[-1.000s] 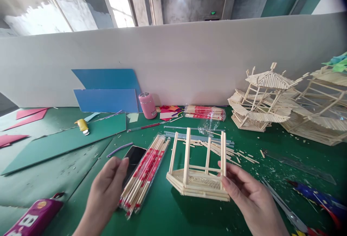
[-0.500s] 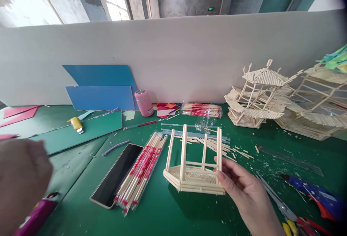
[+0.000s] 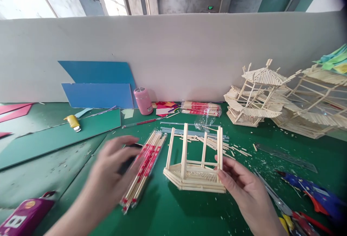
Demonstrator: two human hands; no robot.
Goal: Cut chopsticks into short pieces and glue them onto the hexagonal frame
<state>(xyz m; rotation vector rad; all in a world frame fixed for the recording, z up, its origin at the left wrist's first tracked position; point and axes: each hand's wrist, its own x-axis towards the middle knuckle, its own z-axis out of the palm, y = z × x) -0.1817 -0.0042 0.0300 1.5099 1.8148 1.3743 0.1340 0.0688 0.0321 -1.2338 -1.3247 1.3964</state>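
Note:
My right hand pinches the right end of a small wooden stick frame, which has a flat many-sided base and several upright posts. Its thumb and fingers close around the right-hand posts, and the frame is tilted slightly above the table. My left hand, smeared by motion, hangs over a dark smartphone and covers most of it. Its fingers are apart, with nothing seen in them. Right beside those fingertips lies a clear packet of wooden sticks with red bands.
Loose sticks lie behind the frame. To the right are scissors and a blue glue gun; stick pavilions stand behind. A pink cup, yellow cutter and purple case are on the left.
My left hand has swung in from the far left edge to above the phone. My right hand and the stick frame have stayed nearly in place.

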